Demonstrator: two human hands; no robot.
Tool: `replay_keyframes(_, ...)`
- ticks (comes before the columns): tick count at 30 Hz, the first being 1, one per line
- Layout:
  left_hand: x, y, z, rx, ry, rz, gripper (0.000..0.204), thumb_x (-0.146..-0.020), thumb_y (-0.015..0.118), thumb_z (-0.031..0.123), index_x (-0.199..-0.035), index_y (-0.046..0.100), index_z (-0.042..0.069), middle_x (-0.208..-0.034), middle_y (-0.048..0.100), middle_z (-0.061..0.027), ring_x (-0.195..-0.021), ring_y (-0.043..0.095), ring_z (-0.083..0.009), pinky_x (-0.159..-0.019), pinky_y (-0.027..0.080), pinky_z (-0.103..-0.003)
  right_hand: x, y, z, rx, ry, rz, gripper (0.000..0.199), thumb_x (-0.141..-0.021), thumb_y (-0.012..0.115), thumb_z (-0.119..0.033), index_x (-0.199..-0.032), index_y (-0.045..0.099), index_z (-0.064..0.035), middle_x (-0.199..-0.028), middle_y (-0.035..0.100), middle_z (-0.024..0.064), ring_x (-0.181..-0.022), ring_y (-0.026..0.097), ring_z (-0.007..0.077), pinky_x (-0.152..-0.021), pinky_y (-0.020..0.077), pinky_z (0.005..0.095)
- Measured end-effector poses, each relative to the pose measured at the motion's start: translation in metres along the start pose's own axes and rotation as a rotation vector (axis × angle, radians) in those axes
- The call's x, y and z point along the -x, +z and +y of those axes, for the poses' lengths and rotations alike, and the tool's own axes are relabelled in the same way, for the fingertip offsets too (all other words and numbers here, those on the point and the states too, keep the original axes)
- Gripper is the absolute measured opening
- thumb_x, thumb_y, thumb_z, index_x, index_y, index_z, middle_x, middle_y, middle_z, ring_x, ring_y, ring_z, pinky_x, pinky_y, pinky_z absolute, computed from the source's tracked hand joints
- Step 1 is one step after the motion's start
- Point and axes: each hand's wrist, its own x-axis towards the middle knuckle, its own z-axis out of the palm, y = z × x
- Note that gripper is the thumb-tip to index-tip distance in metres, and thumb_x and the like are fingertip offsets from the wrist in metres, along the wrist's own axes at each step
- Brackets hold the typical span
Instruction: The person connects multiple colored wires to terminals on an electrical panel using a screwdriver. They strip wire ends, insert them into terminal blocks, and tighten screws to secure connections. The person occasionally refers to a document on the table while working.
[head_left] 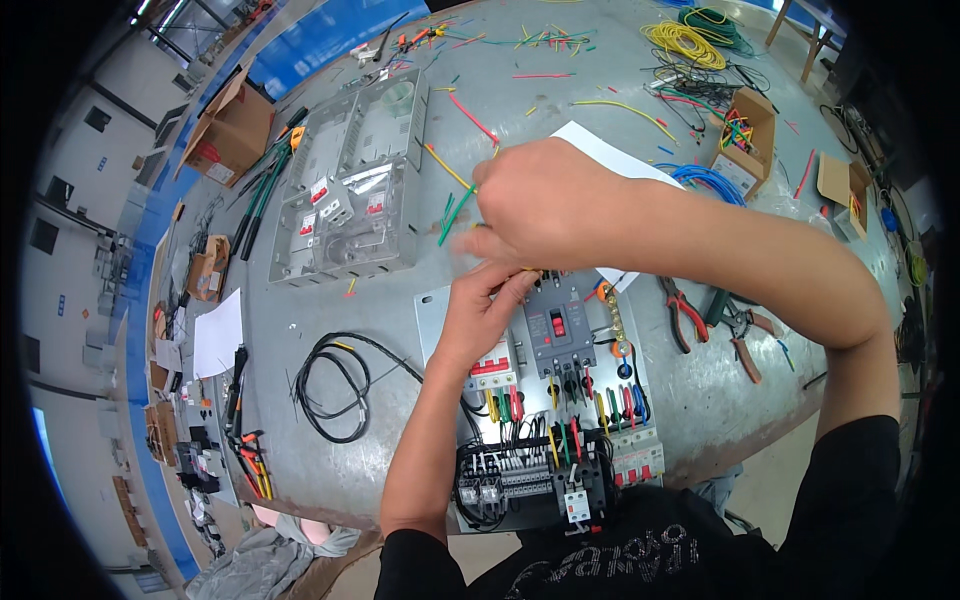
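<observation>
In front of me lies a metal mounting plate (432,308) with wired electrical parts. Above the top end of the dark grey moulded-case breaker (558,325), my left hand (480,310) is closed in a pinch, with a bit of yellow wire (532,273) showing at its fingertips. My right hand (545,200) is raised just beyond it, fingers curled shut; what they hold is hidden, and the thumb side is smeared by motion. A green tube piece (457,216) shows beside the right hand. Below my left hand sits a small breaker with red levers (491,368).
A grey plastic enclosure (410,180) stands left of my hands, near coiled black cable (340,390). Red-handled pliers (677,315) and a wire stripper (741,330) lie right. Cardboard boxes (745,150), yellow wire coils (683,45) and scattered tube pieces lie farther off.
</observation>
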Motion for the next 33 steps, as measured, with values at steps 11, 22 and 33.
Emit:
replay_keyframes(11,0.007,0.0,0.003,-0.104,0.172,0.042,0.019,-0.108,0.062,0.011,-0.117,0.073,-0.001,-0.098,0.069,-0.007,-0.078,0.064,-0.0145,-0.073,0.054,-0.03,0.025,-0.014,0.026,-0.029,-0.228,0.063,0.04,-0.087,0.082,-0.028,-0.122,0.074,-0.0117,-0.121,0.071,0.016,-0.113,0.068,0.036,-0.091,0.0573,0.0456)
replay_keyframes(22,0.01,0.006,0.007,-0.217,0.125,0.063,0.018,-0.106,0.056,0.009,-0.117,0.066,0.0,-0.111,0.069,-0.0226,-0.103,0.068,-0.0435,-0.089,0.054,-0.047,0.083,-0.019,-0.009,-0.093,-0.38,0.136,0.033,-0.081,0.088,-0.039,-0.093,0.084,-0.0084,-0.154,0.054,0.0238,-0.149,0.045,0.0447,-0.115,0.0467,0.0547)
replay_keyframes(33,0.013,0.004,0.005,-0.324,0.183,0.045,0.02,-0.107,0.059,0.016,-0.112,0.069,-0.001,-0.101,0.068,-0.0221,-0.097,0.065,-0.0428,-0.087,0.052,-0.048,0.029,0.009,0.045,-0.12,-0.147,0.26,0.04,-0.087,0.085,-0.049,-0.089,0.083,-0.0083,-0.152,0.058,0.0247,-0.15,0.044,0.0478,-0.119,0.0408,0.0563)
